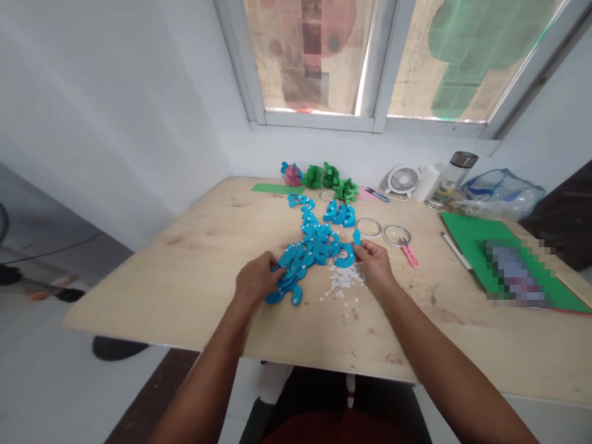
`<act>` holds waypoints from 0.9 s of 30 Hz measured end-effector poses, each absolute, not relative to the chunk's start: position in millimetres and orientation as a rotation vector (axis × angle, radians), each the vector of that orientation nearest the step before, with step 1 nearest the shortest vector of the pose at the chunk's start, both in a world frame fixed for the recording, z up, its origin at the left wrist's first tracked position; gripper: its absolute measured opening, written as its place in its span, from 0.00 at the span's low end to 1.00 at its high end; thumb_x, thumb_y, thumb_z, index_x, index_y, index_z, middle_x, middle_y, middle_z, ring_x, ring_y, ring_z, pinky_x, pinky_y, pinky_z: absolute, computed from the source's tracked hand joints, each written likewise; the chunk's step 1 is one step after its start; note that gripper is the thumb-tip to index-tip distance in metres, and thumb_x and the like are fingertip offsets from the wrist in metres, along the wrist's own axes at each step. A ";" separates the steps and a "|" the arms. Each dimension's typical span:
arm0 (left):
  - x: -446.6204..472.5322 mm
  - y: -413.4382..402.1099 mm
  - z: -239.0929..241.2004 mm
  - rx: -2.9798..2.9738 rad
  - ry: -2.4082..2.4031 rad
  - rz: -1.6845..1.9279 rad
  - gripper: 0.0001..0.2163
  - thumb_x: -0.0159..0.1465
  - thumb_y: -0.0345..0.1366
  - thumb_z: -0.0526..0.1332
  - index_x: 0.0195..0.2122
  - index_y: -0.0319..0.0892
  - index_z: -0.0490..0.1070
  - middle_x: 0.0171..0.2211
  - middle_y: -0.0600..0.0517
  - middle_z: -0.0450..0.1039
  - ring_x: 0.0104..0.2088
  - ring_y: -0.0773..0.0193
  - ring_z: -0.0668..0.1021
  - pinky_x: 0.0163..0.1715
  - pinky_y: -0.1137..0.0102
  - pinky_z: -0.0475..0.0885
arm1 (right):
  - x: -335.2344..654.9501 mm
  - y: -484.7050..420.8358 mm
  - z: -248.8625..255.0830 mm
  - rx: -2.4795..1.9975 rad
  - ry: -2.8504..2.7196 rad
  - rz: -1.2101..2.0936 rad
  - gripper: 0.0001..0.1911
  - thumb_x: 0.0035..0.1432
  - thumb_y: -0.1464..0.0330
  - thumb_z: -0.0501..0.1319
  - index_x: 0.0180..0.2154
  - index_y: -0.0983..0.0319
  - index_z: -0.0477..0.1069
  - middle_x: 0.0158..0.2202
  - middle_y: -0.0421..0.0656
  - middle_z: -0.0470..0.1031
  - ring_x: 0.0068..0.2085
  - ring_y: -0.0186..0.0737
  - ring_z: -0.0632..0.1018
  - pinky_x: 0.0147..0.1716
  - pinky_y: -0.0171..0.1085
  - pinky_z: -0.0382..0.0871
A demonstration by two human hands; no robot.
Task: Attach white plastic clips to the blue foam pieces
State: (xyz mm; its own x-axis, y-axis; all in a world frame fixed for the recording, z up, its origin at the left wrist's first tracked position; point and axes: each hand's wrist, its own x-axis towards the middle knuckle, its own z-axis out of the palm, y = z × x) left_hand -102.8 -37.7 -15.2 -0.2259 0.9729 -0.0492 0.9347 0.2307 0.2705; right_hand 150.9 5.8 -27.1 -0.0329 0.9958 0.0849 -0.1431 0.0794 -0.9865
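Observation:
A spread of blue curved foam pieces (311, 246) lies in the middle of the wooden table (194, 259). My left hand (256, 280) rests on the near left end of the pile, its fingers curled over a few blue pieces. At the pile's right edge, my right hand (375, 262) pinches one blue curved piece (346, 256) between thumb and fingers. White paper scraps (342, 282) are scattered between my two hands.
Green and pink paper flowers (324, 177) line the far edge under the window. Two tape rolls (369, 227), pink scissors (409, 253), a pen (456, 250), green sheets (481, 246), a small white fan (404, 180), a bottle (456, 176) and a plastic bag (502, 194) sit at the right.

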 end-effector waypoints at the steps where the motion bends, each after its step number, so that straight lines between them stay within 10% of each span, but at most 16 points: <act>1: -99.6 -31.8 -14.5 1.789 2.281 0.298 0.09 0.55 0.42 0.57 0.32 0.43 0.69 0.31 0.49 0.75 0.34 0.57 0.75 0.24 0.70 0.58 | 150.2 5.4 -27.0 -1.025 -1.172 1.244 0.11 0.45 0.61 0.64 0.23 0.63 0.70 0.17 0.35 0.65 0.20 0.29 0.62 0.21 0.31 0.54; 15: -81.7 -21.9 0.2 2.117 2.419 0.968 0.09 0.59 0.39 0.53 0.31 0.43 0.70 0.33 0.45 0.74 0.39 0.52 0.73 0.36 0.64 0.62 | 147.7 6.2 -30.6 -1.034 -1.180 1.269 0.13 0.44 0.59 0.64 0.21 0.63 0.68 0.17 0.35 0.64 0.20 0.29 0.62 0.20 0.31 0.53; 27: -98.9 -18.9 10.1 1.476 2.046 1.352 0.08 0.48 0.41 0.61 0.25 0.42 0.69 0.23 0.53 0.72 0.26 0.61 0.74 0.26 0.70 0.65 | 147.8 6.1 -28.3 -1.034 -1.150 1.299 0.13 0.43 0.59 0.64 0.22 0.63 0.70 0.17 0.36 0.66 0.20 0.30 0.63 0.20 0.31 0.55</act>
State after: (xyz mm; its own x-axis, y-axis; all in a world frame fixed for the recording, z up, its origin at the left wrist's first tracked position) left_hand -98.9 -18.9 10.1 -0.4400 0.8529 0.2809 0.5928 0.0409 0.8043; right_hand 147.8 6.1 -28.3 -0.0580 0.9975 0.0412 -0.1616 0.0314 -0.9864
